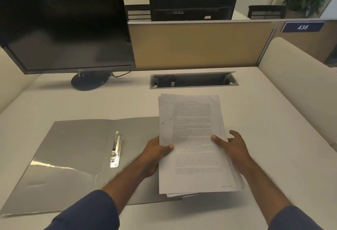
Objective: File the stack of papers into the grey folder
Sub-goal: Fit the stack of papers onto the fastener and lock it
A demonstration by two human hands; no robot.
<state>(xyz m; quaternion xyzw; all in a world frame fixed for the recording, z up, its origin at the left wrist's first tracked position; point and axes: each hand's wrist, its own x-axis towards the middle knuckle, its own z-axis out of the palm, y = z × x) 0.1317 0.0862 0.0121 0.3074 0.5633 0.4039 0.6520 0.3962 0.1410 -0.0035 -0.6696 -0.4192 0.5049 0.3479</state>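
A stack of printed white papers (193, 144) is held over the desk, overlapping the right edge of the grey folder (76, 149). The folder lies open and flat, with a metal clip fastener (116, 150) along its middle and a clear pocket on its left flap. My left hand (156, 153) grips the stack's left edge, thumb on top. Along the stack's right edge my right hand (231, 147) holds it, thumb on the top sheet and fingers spread behind. The sheets are slightly fanned at the bottom and right.
A black monitor (65, 30) on a round stand sits at the back left. A cable tray opening (193, 81) lies in the desk behind the papers. A tan partition (200, 45) closes the back, and a cream side panel (299, 83) runs along the right.
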